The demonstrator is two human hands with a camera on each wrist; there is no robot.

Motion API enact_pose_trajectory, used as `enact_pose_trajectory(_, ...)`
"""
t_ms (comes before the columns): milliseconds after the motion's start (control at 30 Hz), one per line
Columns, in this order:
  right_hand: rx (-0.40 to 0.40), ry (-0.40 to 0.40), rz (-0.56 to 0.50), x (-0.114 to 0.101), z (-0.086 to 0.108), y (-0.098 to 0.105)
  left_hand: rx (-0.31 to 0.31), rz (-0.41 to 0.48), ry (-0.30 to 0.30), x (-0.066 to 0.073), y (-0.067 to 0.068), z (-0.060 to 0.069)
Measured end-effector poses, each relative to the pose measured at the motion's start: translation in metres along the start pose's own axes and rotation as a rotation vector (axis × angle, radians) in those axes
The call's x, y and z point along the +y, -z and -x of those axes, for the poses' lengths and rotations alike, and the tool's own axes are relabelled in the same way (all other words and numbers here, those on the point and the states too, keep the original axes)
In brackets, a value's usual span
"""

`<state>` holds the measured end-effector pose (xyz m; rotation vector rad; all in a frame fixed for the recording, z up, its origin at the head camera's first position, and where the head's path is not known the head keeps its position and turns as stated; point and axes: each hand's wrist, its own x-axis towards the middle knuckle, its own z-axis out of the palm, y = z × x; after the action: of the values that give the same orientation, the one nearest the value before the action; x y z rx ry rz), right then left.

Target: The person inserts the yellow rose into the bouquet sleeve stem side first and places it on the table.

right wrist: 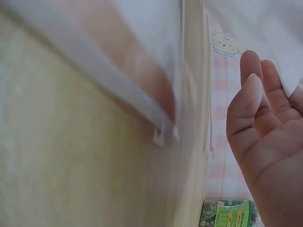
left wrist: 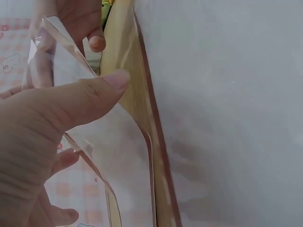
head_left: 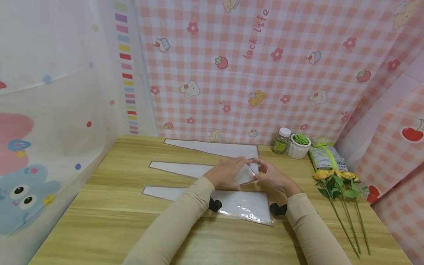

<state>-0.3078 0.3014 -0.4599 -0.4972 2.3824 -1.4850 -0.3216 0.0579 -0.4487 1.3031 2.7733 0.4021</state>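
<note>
My left hand (head_left: 228,173) and right hand (head_left: 274,177) meet at the wide right end of the middle flower sleeve (head_left: 182,169), a tapered clear-and-white wrapper with brown edges. In the left wrist view, the left thumb (left wrist: 90,97) lies over the raised film and the other fingers are behind it. The right hand's fingers are at the sleeve's corner, its thumb close to them; part of that contact is hidden. A similar sleeve (head_left: 228,149) lies behind, and another sleeve (head_left: 246,208) lies flat in front, under the forearms.
At the back right stand a lidded jar (head_left: 281,141) and a succulent in a white pot (head_left: 298,150). Beside them lies a grey package (head_left: 328,157). Artificial roses (head_left: 344,198) with green stems lie along the right side. A checked cloth (head_left: 212,73) hangs behind the wooden table (head_left: 109,206).
</note>
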Motion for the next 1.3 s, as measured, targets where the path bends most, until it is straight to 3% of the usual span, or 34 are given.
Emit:
enact_pose_trajectory(333,0.013,-0.036,-0.021,-0.005,0.009,0.006,0.027,-0.004,-0.016,-0.006,0.005,0.0)
enact_pose_trajectory(500,0.067,-0.027,0.023,-0.011,0.023,0.015,0.024,-0.017,-0.017,-0.006,0.008,0.004)
enact_pose_trajectory(833,0.255,-0.085,0.084,0.001,0.073,0.06,0.007,-0.061,-0.02,-0.008,0.009,0.005)
enact_pose_trajectory(1033,0.289,-0.134,0.088,0.01,0.103,0.083,-0.005,-0.062,-0.014,-0.01,0.007,0.004)
enact_pose_trajectory(1133,0.324,-0.136,0.091,0.014,0.118,0.094,-0.009,-0.053,-0.016,-0.01,0.008,0.004)
enact_pose_trajectory(1300,0.452,-0.099,0.033,0.023,0.142,0.112,-0.009,-0.055,-0.029,-0.009,0.01,0.004)
